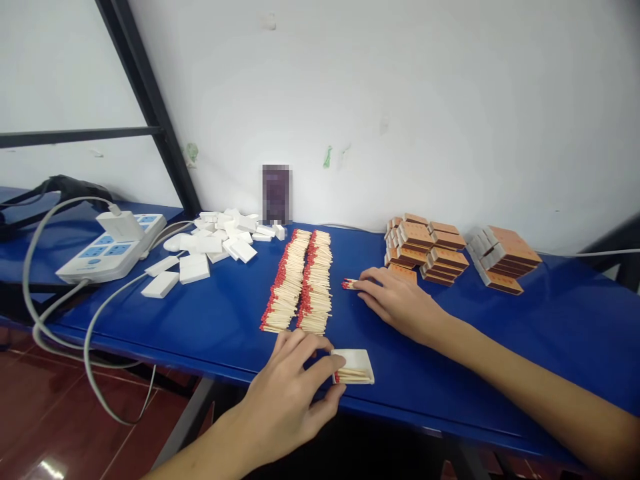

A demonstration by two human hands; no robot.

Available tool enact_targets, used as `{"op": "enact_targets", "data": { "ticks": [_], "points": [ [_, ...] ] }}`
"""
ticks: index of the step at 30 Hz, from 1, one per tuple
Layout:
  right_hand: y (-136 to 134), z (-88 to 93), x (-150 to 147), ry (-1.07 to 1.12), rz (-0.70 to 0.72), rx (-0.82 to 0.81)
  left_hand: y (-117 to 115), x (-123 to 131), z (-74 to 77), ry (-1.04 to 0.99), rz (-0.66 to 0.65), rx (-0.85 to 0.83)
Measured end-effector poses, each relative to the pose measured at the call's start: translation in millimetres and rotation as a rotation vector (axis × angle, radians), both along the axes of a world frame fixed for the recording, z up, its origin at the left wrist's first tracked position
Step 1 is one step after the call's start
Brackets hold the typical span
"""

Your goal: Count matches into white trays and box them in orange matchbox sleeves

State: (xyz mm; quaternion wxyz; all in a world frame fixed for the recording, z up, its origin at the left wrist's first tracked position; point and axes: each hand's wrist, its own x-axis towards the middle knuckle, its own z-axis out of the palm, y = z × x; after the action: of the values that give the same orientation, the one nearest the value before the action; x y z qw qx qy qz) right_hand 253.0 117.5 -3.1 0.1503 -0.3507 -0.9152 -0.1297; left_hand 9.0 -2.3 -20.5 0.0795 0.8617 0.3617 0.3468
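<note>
While left hand [306,383] pinches white tray [353,358] at its fingertips, right hand [393,295] clamped on small match bunch [349,284] poking left past its fingertips; best square bunch, hold tray flat.

Bright, even light across my feed now, with the white wall [400,100] glowing pale and dulling to grey toward the upper right corner! I can't place the lamp, but there's a hot white glare on the red floor [50,469] at lower left. Under the blue table [210,340] it's sinking to near black. Shadows by the hands are soft. The wide lens is stretching the right forearm [540,393] toward the edge, and coarse pixel blocks are masking a dark rectangle [277,193] against the wall.
</note>
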Motion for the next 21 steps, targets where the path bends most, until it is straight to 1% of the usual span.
{"op": "enact_targets", "data": {
  "ticks": [5,11,13,17,21],
  "points": [
    [-0.3,-7.7,2.9,0.050,0.035,0.022,0.3,0.5,0.3,-0.005,0.001,0.005],
    [2.2,-8.6,2.3,0.111,0.085,0.059,0.3,0.7,1.7,-0.003,-0.008,0.015],
    [2.4,-8.0,1.5,0.175,0.122,0.076,0.9,0.8,2.1,-0.008,-0.008,0.023],
    [0.9,-5.9,-1.4,0.374,0.200,0.121,2.3,1.2,2.3,-0.012,-0.013,0.028],
    [-2.3,-4.2,-3.8,0.465,0.226,0.137,2.1,1.1,2.0,-0.008,-0.015,0.035]
  ]
}}
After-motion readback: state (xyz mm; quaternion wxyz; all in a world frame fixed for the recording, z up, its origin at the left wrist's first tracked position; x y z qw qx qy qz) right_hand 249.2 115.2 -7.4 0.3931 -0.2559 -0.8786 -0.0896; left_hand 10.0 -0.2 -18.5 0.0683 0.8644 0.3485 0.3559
